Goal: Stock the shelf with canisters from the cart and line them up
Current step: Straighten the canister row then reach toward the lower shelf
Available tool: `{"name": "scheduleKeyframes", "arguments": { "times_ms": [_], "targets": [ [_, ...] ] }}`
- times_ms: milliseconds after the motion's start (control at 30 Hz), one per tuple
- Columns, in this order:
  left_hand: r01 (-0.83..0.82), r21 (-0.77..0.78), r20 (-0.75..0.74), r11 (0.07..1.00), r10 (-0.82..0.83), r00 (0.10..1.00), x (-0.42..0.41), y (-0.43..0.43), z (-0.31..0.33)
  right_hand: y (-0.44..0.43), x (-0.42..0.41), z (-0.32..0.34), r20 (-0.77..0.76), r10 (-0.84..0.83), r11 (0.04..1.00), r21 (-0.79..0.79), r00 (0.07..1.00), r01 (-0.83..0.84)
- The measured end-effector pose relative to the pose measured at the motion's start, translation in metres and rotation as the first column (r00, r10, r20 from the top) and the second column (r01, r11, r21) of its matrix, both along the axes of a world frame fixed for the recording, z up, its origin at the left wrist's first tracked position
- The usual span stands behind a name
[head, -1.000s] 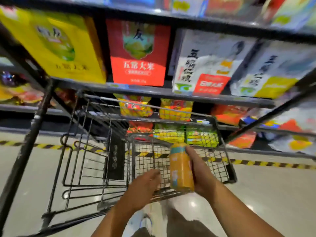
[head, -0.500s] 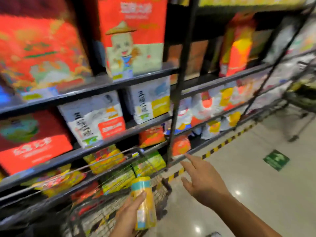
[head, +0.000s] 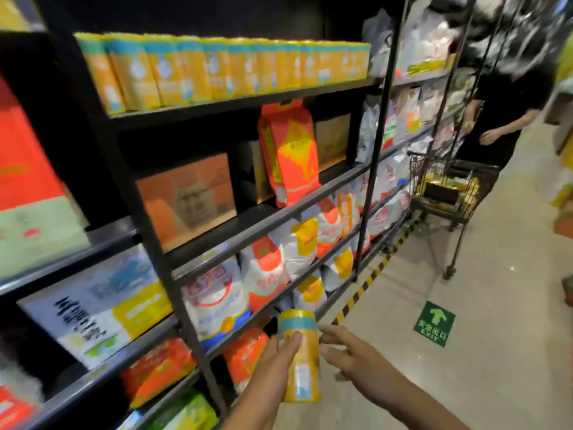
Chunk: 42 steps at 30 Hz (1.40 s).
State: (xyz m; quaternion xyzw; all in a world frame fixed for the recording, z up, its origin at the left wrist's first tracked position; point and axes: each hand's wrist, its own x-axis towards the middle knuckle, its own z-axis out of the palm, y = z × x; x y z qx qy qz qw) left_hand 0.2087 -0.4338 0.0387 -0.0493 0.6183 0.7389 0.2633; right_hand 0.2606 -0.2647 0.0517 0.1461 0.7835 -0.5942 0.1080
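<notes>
My left hand (head: 273, 364) grips a tall yellow canister (head: 302, 358) with a teal band near its top, held upright low in the view. My right hand (head: 356, 358) hovers just right of it with fingers spread, apart from the canister or barely touching. High on the black shelf unit, a row of several matching yellow canisters (head: 235, 69) stands side by side on the top shelf (head: 248, 103). My own cart is out of view.
Lower shelves hold cardboard boxes (head: 186, 193), an orange bag (head: 290, 153) and several white and orange sacks (head: 279, 259). Another person (head: 508, 113) stands at a black cart (head: 449, 187) down the aisle. A green exit arrow (head: 434, 324) marks the floor.
The canister passed from my right hand to my left. My view swung right and up from the cart to the shelf with the canister row. My right hand came back beside the canister.
</notes>
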Motion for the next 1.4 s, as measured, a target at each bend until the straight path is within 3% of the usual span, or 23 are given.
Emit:
{"name": "scheduleKeyframes", "arguments": {
  "times_ms": [67, 133, 267, 300, 367, 433, 467, 567, 667, 867, 967, 1067, 1200, 1400],
  "targets": [
    [0.059, 0.023, -0.034, 0.998, -0.058, 0.998, -0.032, 0.043, 0.022, 0.025, -0.030, 0.015, -0.046, -0.058, 0.979, -0.197, 0.997, 0.048],
    [0.150, 0.019, -0.090, 0.988, -0.148, 0.985, -0.063, 0.077, 0.047, 0.050, -0.063, 0.027, -0.121, -0.129, 0.959, -0.269, 0.984, 0.093],
    [0.249, -0.300, -0.330, 0.921, -0.345, 0.879, -0.137, 0.107, 0.104, 0.099, -0.129, 0.059, -0.221, -0.250, 0.939, -0.294, 0.943, 0.180],
    [0.202, -0.396, -0.435, 0.896, -0.377, 0.818, -0.165, 0.113, 0.120, 0.110, -0.150, 0.069, -0.243, -0.254, 0.938, -0.299, 0.936, 0.177],
    [-0.016, -0.560, -0.676, 0.828, -0.446, 0.586, -0.217, 0.114, 0.147, 0.125, -0.179, 0.089, -0.306, -0.269, 0.939, -0.295, 0.913, 0.177],
    [-0.319, -0.599, -0.797, 0.734, -0.509, 0.324, -0.275, 0.115, 0.181, 0.139, -0.213, 0.103, -0.373, -0.302, 0.935, -0.296, 0.877, 0.196],
    [-0.449, -0.577, -0.813, 0.682, -0.527, 0.246, -0.308, 0.118, 0.198, 0.147, -0.235, 0.112, -0.407, -0.319, 0.933, -0.294, 0.856, 0.208],
    [-0.727, -0.485, -0.810, 0.486, -0.563, 0.163, -0.384, 0.123, 0.243, 0.164, -0.288, 0.134, -0.484, -0.348, 0.932, -0.266, 0.803, 0.244],
    [-0.877, -0.345, -0.779, 0.334, -0.623, 0.069, -0.449, 0.135, 0.261, 0.183, -0.339, 0.154, -0.548, -0.341, 0.938, -0.253, 0.764, 0.237],
    [-0.952, -0.264, -0.671, 0.153, -0.739, 0.067, -0.522, 0.180, 0.256, 0.221, -0.420, 0.167, -0.657, -0.332, 0.943, -0.209, 0.676, 0.260],
    [-0.951, -0.248, -0.681, 0.186, -0.731, 0.035, -0.541, 0.216, 0.248, 0.252, -0.449, 0.168, -0.660, -0.341, 0.940, -0.219, 0.669, 0.262],
    [-0.959, -0.246, -0.703, 0.141, -0.707, 0.076, -0.555, 0.255, 0.247, 0.288, -0.471, 0.169, -0.668, -0.334, 0.941, -0.201, 0.665, 0.271],
    [-0.958, -0.244, -0.716, 0.149, -0.694, 0.074, -0.575, 0.318, 0.246, 0.347, -0.496, 0.171, -0.678, -0.341, 0.937, -0.185, 0.651, 0.298],
    [-0.962, -0.225, -0.765, 0.155, -0.639, 0.076, -0.627, 0.435, 0.247, 0.476, -0.529, 0.182, -0.710, -0.291, 0.948, -0.127, 0.641, 0.290]
  ]
}}
